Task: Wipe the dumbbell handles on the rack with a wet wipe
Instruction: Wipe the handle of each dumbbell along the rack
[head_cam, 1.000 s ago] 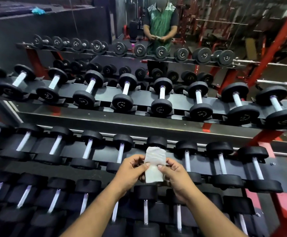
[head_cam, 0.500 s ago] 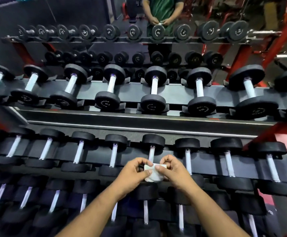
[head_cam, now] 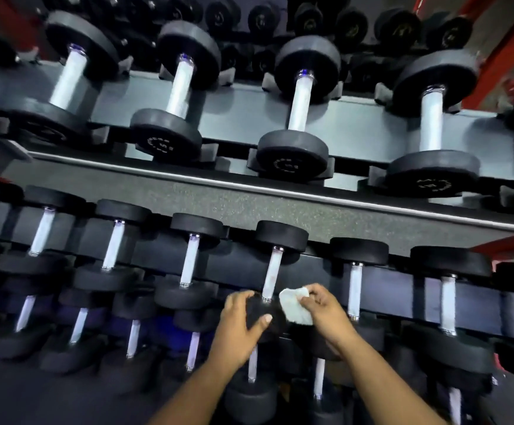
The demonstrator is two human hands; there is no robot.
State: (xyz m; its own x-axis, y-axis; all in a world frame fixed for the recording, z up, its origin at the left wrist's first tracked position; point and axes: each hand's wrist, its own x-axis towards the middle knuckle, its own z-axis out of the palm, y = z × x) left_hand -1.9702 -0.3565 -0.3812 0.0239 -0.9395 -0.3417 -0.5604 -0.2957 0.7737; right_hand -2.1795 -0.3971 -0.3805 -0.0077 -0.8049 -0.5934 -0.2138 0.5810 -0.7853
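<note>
White wet wipe (head_cam: 295, 307), crumpled, pinched in fingertips of R hand (head_cam: 326, 308); wipe sits just right of the lower end of a dumbbell handle (head_cam: 271, 273) on the mid tier, close to it, contact not clear. L hand (head_cam: 239, 317) curled round the near black head (head_cam: 263, 314) of that same dumbbell, thumb on its front face, fingers over the top edge. Both forearms come in from bottom of view. Handle is pale, metallic-looking, tilted slightly right toward its far head (head_cam: 281, 236). Rack (head_cam: 249, 204) has at least 3 tiers in view: top tier w/ 4 bigger dumbbells fully visible, e.g. one at centre (head_cam: 298, 102), resting in black cradles on a grey-blue shelf; mid tier w/ a row of smaller ones, neighbours left (head_cam: 189, 261) & right (head_cam: 355, 289) of the held one; lower tier below the hands, handles (head_cam: 252, 363) partly hidden by the arms. Speckled dark grey panel w/ a bright metal edge runs between top & mid tiers. Red frame post (head_cam: 507, 53) at upper right. More small black dumbbells (head_cam: 399, 26) in the background along the top, blurred. Numbers on head faces too blurred to read.
</note>
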